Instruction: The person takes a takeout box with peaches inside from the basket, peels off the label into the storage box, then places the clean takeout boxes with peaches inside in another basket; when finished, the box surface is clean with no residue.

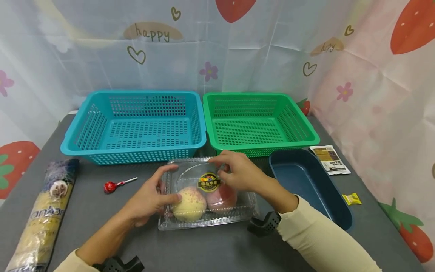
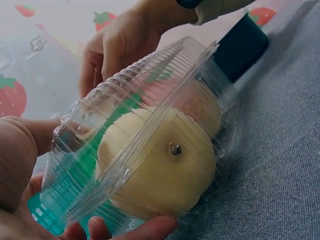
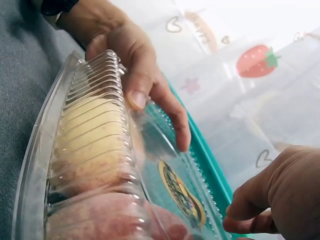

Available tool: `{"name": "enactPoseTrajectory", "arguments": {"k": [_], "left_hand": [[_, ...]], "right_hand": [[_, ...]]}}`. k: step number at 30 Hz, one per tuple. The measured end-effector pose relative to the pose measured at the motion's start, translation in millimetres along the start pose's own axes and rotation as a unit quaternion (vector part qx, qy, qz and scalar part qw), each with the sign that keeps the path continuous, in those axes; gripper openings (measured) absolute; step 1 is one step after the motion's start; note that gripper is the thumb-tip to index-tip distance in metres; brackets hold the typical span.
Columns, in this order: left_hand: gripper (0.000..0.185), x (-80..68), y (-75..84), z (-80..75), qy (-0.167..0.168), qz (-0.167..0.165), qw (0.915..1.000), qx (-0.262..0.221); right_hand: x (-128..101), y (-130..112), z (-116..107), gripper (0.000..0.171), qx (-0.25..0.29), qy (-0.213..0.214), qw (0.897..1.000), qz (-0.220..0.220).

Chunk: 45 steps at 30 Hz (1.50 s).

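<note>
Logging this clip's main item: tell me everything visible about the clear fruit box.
The fruit box is a clear ribbed plastic clamshell, lid down, lying flat on the grey table in front of the two baskets. A round black-and-yellow sticker sits on the lid. Inside lie two round fruits, a pale yellow one and a pinker one. The left hand grips its left end; the right hand holds the lid's far edge.

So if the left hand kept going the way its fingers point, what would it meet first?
The left hand already touches the clear fruit box; pushing on rightward, it would probably meet the right hand on the lid.
</note>
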<state>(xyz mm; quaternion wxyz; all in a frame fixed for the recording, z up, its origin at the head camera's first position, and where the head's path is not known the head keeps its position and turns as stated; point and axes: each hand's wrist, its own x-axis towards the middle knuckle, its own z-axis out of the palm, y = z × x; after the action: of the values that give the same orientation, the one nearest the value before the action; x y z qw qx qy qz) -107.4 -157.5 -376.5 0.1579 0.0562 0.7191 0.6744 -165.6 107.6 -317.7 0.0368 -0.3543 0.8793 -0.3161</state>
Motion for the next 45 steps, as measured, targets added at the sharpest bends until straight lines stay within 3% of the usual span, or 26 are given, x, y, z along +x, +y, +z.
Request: {"name": "enactPoseTrajectory", "arguments": {"k": [8, 18, 26, 30, 34, 40, 45], "left_hand": [[0.082, -1.5, -2.3, 0.3, 0.001, -0.002, 1.0000, -0.004], [0.082, 0.4, -1.5, -1.2, 0.003, -0.001, 0.9999, 0.011], [0.082, 0.8, -2.1, -2.8, -0.003, -0.001, 0.9997, 0.023], [0.081, 0.5, -2.3, -3.0, -0.002, 0.001, 0.9996, 0.028], [0.082, 1.1, -1.9, -3.3, -0.005, 0.001, 0.9997, 0.024], [0.082, 1.4, -2.1, -3.4, -0.013, -0.001, 0.9999, 0.010], [0.082, 1.1, -1.7, -3.1, -0.012, -0.002, 0.9999, 0.004]], "right_hand": [[2, -4, 9, 0.030, -0.037, -0.002, 0.999, 0.016], [8, -9, 14, 0.021, -0.019, 0.005, 0.997, 0.079], [16, -14, 22, 0.005, -0.081, 0.017, 0.991, 0.109], [16, -16, 25, 0.008, -0.088, 0.027, 0.989, 0.113], [15, -16, 24, 0.011, -0.063, 0.036, 0.991, 0.111], [13, -14, 20, 0.011, 0.021, 0.035, 0.991, 0.126], [11, -15, 16, 0.010, 0.065, 0.027, 0.992, 0.108]]}}
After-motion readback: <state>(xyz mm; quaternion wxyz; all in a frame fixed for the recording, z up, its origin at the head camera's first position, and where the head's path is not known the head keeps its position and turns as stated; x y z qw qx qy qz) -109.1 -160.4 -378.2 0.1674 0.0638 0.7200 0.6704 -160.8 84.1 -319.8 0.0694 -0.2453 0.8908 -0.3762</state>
